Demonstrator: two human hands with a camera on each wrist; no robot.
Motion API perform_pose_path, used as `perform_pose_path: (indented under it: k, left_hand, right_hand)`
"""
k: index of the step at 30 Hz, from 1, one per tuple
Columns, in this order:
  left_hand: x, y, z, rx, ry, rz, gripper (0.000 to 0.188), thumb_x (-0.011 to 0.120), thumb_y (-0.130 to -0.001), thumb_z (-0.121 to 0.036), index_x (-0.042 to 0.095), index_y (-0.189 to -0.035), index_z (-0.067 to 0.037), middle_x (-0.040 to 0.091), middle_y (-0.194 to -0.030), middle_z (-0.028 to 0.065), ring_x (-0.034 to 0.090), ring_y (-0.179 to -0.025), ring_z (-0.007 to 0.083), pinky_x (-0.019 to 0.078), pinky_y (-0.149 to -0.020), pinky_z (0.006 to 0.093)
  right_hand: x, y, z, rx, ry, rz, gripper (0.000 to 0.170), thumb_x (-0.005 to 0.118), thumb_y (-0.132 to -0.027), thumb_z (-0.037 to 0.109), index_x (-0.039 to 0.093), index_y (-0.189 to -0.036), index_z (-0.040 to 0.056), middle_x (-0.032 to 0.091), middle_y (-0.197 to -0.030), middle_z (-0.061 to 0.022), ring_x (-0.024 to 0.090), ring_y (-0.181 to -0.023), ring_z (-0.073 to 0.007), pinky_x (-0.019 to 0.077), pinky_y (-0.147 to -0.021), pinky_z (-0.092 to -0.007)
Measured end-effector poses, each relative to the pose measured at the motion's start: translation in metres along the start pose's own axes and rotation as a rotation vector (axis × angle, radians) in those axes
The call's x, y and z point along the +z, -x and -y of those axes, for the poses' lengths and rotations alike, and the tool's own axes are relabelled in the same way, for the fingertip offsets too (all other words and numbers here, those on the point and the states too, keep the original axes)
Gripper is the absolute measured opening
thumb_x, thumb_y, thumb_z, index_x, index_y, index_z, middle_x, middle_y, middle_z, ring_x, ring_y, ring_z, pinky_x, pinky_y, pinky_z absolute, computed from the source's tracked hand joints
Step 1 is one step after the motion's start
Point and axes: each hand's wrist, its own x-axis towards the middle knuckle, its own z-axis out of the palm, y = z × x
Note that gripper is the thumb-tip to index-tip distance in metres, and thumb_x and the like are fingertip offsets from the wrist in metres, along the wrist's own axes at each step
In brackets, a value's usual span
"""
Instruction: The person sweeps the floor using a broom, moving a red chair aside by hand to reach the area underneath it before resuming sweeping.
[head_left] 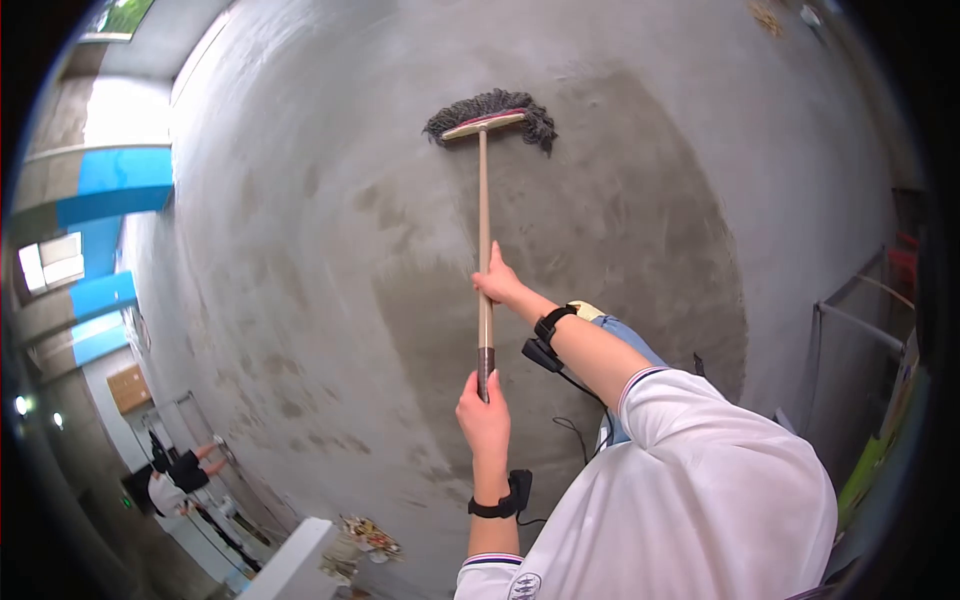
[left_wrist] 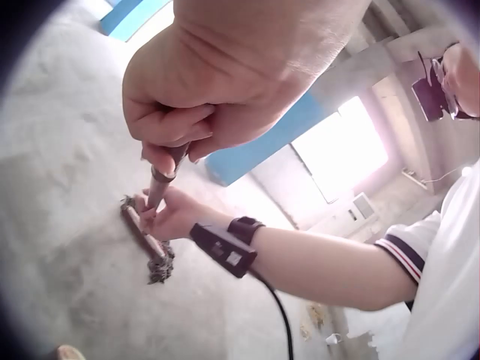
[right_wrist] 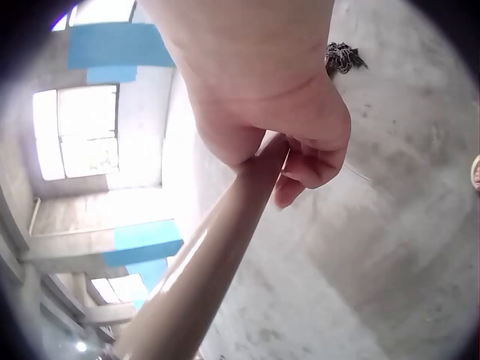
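A mop with a grey string head (head_left: 497, 103), a pale bar with a red edge and a long light pole (head_left: 484, 200) lies out ahead, its head on the grey concrete floor. My left hand (head_left: 485, 418) grips the dark brown sleeve (head_left: 486, 362) at the pole's near end. Further along, my right hand (head_left: 500, 280) holds the pole at mid-length. In the left wrist view, the fingers (left_wrist: 169, 127) curl round the dark grip, with the mop head (left_wrist: 146, 240) beyond. Right wrist view: thumb and fingers (right_wrist: 311, 165) close round the pole (right_wrist: 217, 255).
Darker damp-looking patches (head_left: 620, 200) mark the floor. A debris pile (head_left: 370, 538) lies by a white panel (head_left: 292, 560) at lower left. Another person (head_left: 180, 480) is at far left, near a cardboard box (head_left: 127, 388). A metal frame (head_left: 860, 325) stands at right. Cables (head_left: 575, 430) hang from my wrists.
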Motion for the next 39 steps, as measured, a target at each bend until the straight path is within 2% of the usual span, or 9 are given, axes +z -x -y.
perform_pose_path:
  k: [5,8,10,16,20,24,28,30,39]
  left_hand:
    - [0.033,0.019,0.029,0.062,-0.050,0.097,0.029,0.059,-0.088,-0.024,0.057,-0.100,0.003,0.056,-0.062,0.0096,0.052,-0.049,0.0160,0.0429,-0.051,0.0322]
    - [0.082,0.041,0.132,-0.083,0.015,0.315,0.033,0.058,-0.089,-0.024,0.051,-0.110,0.001,0.058,-0.067,0.0116,0.056,-0.052,0.0182,0.0458,-0.054,0.0331]
    - [0.075,0.057,0.110,-0.270,-0.032,0.444,0.039,0.056,-0.089,-0.028,0.046,-0.113,0.000,0.062,-0.089,0.0272,0.061,-0.087,0.0448,0.0475,-0.075,0.0480]
    - [0.015,0.075,0.094,-0.184,-0.159,0.361,0.043,0.052,-0.090,-0.037,0.048,-0.112,0.000,0.063,-0.089,0.0279,0.060,-0.088,0.0459,0.0464,-0.074,0.0498]
    - [-0.047,0.077,0.120,-0.206,-0.178,0.327,0.045,0.051,-0.090,-0.041,0.052,-0.110,-0.001,0.063,-0.090,0.0265,0.059,-0.089,0.0454,0.0460,-0.075,0.0507]
    - [-0.093,0.114,0.194,-0.167,-0.257,0.280,0.046,0.051,-0.089,-0.043,0.054,-0.109,-0.001,0.063,-0.092,0.0268,0.059,-0.091,0.0445,0.0468,-0.077,0.0491]
    - [-0.134,0.183,0.328,-0.246,-0.186,0.234,0.046,0.056,-0.085,-0.042,0.058,-0.105,-0.001,0.063,-0.091,0.0264,0.060,-0.090,0.0445,0.0472,-0.077,0.0485]
    - [-0.150,0.213,0.373,-0.286,-0.136,0.189,0.043,0.058,-0.083,-0.040,0.061,-0.100,0.000,0.063,-0.085,0.0247,0.062,-0.085,0.0419,0.0476,-0.072,0.0460]
    - [-0.141,0.293,0.471,-0.310,-0.070,0.006,0.032,0.060,-0.081,-0.035,0.064,-0.087,-0.004,0.061,-0.070,0.0227,0.061,-0.070,0.0427,0.0472,-0.062,0.0482]
  right_hand:
    - [-0.015,-0.006,-0.055,0.017,0.064,0.168,0.083,0.047,-0.082,0.010,0.001,-0.148,0.0310,0.062,-0.086,-0.0141,0.053,-0.056,-0.0198,0.0467,-0.047,-0.0347]
    - [-0.008,-0.036,-0.151,-0.120,0.195,0.307,0.083,0.046,-0.082,0.009,0.001,-0.148,0.0310,0.057,-0.087,-0.0174,0.054,-0.059,-0.0226,0.0508,-0.051,-0.0365]
    - [-0.025,0.010,-0.127,-0.027,0.142,0.308,0.084,0.046,-0.082,0.008,-0.001,-0.148,0.0309,0.056,-0.090,-0.0175,0.055,-0.060,-0.0228,0.0518,-0.051,-0.0372]
    - [0.005,0.051,-0.118,0.069,-0.060,0.216,0.088,0.049,-0.080,0.007,-0.003,-0.147,0.0297,0.052,-0.101,-0.0174,0.059,-0.070,-0.0247,0.0556,-0.054,-0.0378]
    - [0.055,0.052,-0.115,-0.062,0.148,0.401,0.069,0.051,-0.079,0.009,0.026,-0.142,0.0227,0.057,-0.095,-0.0117,0.061,-0.063,-0.0197,0.0533,-0.052,-0.0357]
    - [0.133,0.086,-0.157,-0.016,0.334,0.472,0.058,0.054,-0.080,0.018,0.035,-0.134,0.0152,0.058,-0.071,-0.0102,0.059,-0.059,-0.0185,0.0516,-0.050,-0.0329]
    - [0.241,0.145,-0.256,-0.006,0.440,0.560,0.064,0.054,-0.082,0.022,0.026,-0.137,0.0061,0.060,-0.095,-0.0155,0.060,-0.063,-0.0236,0.0513,-0.050,-0.0374]
    - [0.280,0.171,-0.279,0.148,0.556,0.687,0.058,0.052,-0.084,0.030,0.029,-0.133,0.0105,0.054,-0.113,-0.0196,0.057,-0.097,-0.0310,0.0548,-0.069,-0.0447]
    - [0.336,0.225,-0.360,0.257,0.766,0.841,0.033,0.053,-0.083,0.032,0.052,-0.112,0.0156,0.060,-0.082,-0.0083,0.061,-0.055,-0.0189,0.0517,-0.050,-0.0343]
